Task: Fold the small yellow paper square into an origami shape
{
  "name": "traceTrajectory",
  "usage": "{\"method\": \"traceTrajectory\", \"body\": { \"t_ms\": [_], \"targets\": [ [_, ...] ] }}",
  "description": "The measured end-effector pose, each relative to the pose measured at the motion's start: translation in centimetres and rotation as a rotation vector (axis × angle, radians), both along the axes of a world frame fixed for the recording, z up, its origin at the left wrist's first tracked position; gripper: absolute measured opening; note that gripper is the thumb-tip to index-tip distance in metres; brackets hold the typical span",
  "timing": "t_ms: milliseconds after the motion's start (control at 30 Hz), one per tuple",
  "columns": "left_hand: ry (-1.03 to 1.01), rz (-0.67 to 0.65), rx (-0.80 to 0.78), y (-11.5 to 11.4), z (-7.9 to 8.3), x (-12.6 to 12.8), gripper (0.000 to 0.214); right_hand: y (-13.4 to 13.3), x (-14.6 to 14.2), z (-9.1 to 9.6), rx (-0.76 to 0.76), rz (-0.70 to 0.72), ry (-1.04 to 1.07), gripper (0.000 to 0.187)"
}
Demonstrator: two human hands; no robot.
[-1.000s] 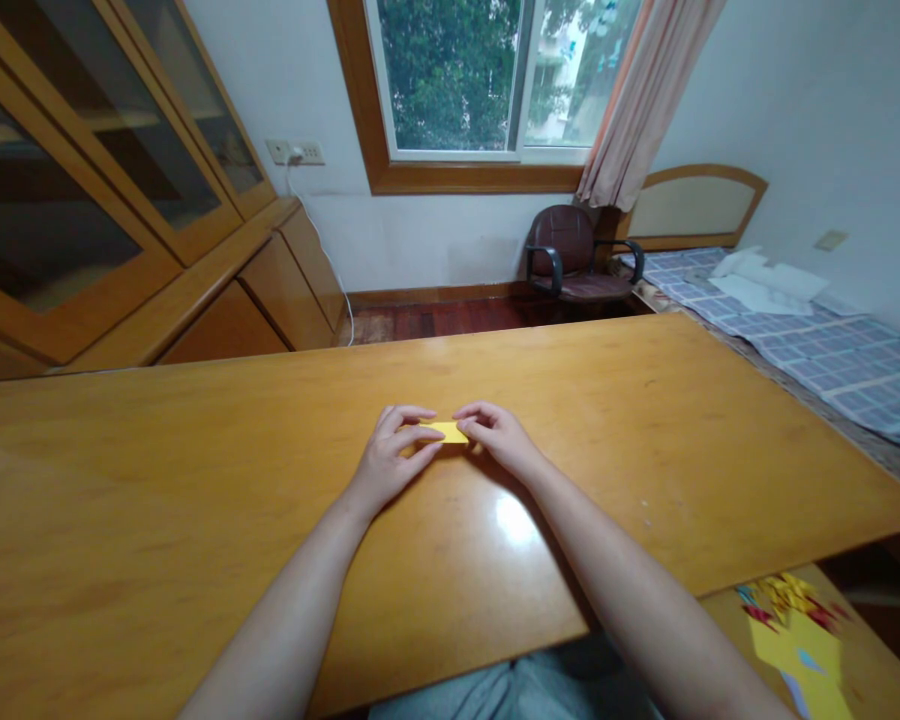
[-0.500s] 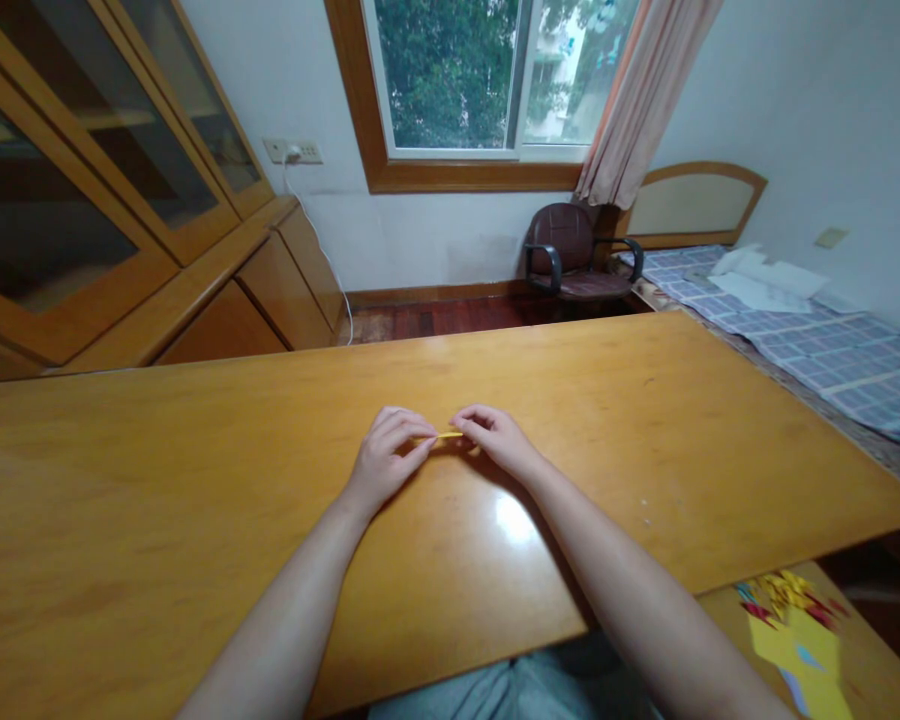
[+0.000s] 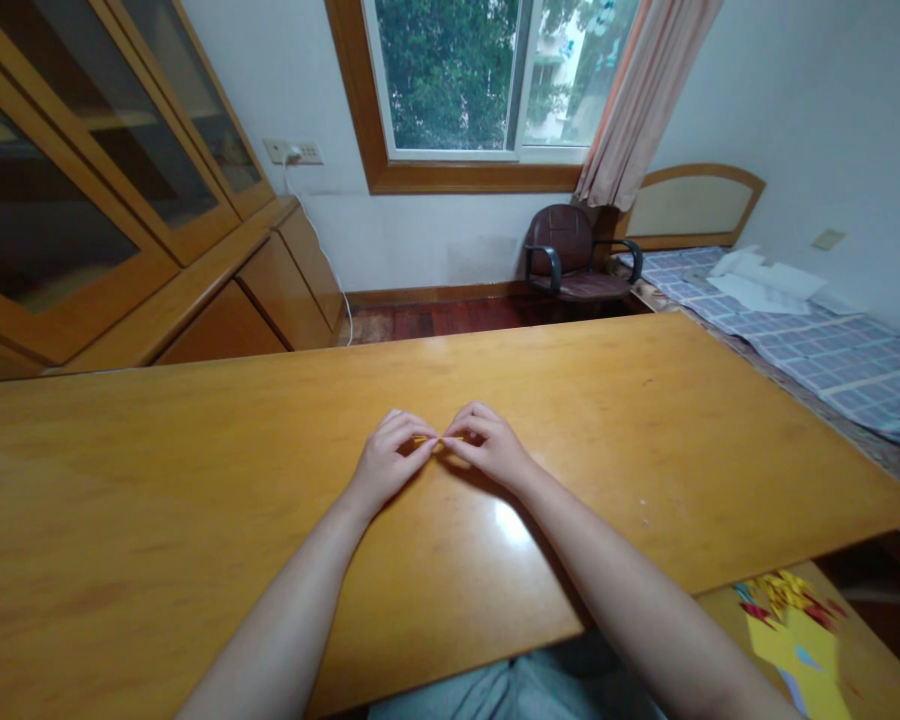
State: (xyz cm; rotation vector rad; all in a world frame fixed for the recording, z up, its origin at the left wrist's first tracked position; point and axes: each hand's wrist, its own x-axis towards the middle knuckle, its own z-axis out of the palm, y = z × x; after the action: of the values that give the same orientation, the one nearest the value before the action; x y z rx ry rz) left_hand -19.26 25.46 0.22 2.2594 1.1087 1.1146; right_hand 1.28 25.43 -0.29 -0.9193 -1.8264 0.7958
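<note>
A small yellow piece of paper [image 3: 425,439] lies folded thin at the middle of the wooden table [image 3: 195,480]. My left hand [image 3: 387,465] pinches its left part with curled fingers. My right hand [image 3: 489,447] pinches its right part, fingertips meeting the left hand's at the centre. Only a thin yellow sliver of the paper shows between the fingers; the rest is hidden under them.
A lower surface at the bottom right holds a yellow sheet [image 3: 795,640] and several small coloured paper pieces [image 3: 776,592]. A bed [image 3: 817,340] runs along the right, a dark armchair [image 3: 570,255] stands under the window, and wooden cabinets [image 3: 120,230] line the left wall.
The yellow paper went from a flat visible rectangle to a thin folded strip. My two hands closed in toward each other until the fingertips meet.
</note>
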Motion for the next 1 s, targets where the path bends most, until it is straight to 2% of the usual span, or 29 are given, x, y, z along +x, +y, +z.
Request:
{"method": "traceTrajectory", "body": {
  "t_ms": [267, 667, 867, 1000],
  "targets": [
    [-0.057, 0.008, -0.103, -0.08, -0.07, 0.11, 0.017, 0.13, 0.14, -0.25, 0.029, -0.005, -0.03, 0.015],
    [-0.208, 0.09, -0.278, 0.34, 0.2, -0.38, 0.019, 0.28, 0.52, -0.22, -0.11, -0.007, 0.054, 0.015],
    [-0.313, 0.177, -0.289, 0.79, -0.2, -0.79, 0.018, 0.49, 0.67, -0.37, -0.153, -0.039, 0.085, 0.015],
    [-0.336, 0.141, -0.291, 0.86, -0.35, -0.72, 0.017, 0.47, 0.58, -0.22, -0.175, -0.037, 0.077, 0.014]
  ]
}}
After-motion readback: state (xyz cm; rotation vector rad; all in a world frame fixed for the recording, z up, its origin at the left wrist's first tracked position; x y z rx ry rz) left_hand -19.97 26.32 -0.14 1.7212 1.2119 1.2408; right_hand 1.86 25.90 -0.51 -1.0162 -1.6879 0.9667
